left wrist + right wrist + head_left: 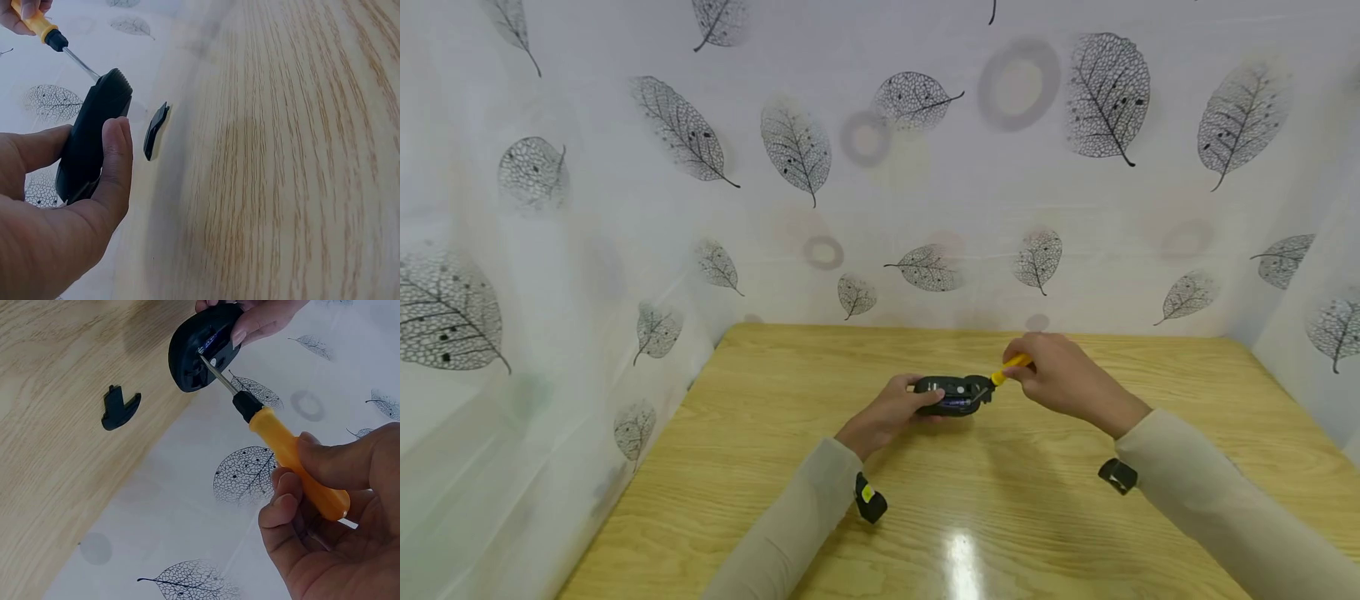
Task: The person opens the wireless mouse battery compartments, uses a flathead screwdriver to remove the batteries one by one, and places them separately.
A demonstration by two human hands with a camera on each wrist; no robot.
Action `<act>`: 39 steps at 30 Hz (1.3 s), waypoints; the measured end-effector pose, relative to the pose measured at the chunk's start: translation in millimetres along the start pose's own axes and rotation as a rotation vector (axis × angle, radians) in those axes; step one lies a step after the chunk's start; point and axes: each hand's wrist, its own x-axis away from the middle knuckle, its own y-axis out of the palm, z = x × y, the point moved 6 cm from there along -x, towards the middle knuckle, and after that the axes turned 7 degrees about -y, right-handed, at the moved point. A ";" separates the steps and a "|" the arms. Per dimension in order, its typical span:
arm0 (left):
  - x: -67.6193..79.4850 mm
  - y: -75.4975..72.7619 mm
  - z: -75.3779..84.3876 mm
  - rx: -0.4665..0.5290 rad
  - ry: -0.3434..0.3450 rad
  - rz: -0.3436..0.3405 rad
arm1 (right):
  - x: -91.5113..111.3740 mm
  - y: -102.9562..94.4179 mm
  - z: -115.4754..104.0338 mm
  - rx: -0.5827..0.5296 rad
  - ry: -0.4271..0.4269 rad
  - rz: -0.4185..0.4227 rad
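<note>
My left hand point(889, 414) grips a black computer mouse point(931, 385) by one end, above the table. Its underside faces up with the battery compartment uncovered, and a dark blue battery point(216, 339) shows inside. From the right, my right hand point(1067, 377) holds a screwdriver point(284, 447) by its yellow handle, between thumb and fingers. The metal shaft point(217, 375) slants to the mouse's underside, its tip at the compartment near the battery's end. A black battery cover point(119, 411) lies loose on the table close by, also seen in the left wrist view as a thin cover point(155, 132).
A wood-grain table point(775, 500) spreads beneath both hands. White sheeting with a leaf print point(850, 192) hangs behind the table and along its sides. Each sleeve carries a small black wrist device point(871, 500).
</note>
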 end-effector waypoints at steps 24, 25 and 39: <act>-0.3 -2.4 -3.7 0.020 -0.014 -0.006 | 16.1 4.6 27.9 0.267 0.011 -0.076; -0.2 -2.5 -3.8 0.023 -0.013 -0.006 | 16.1 5.0 29.3 0.254 0.016 -0.085; 0.3 -2.2 -1.9 0.051 -0.005 -0.018 | 23.9 9.1 46.1 0.179 0.033 -0.070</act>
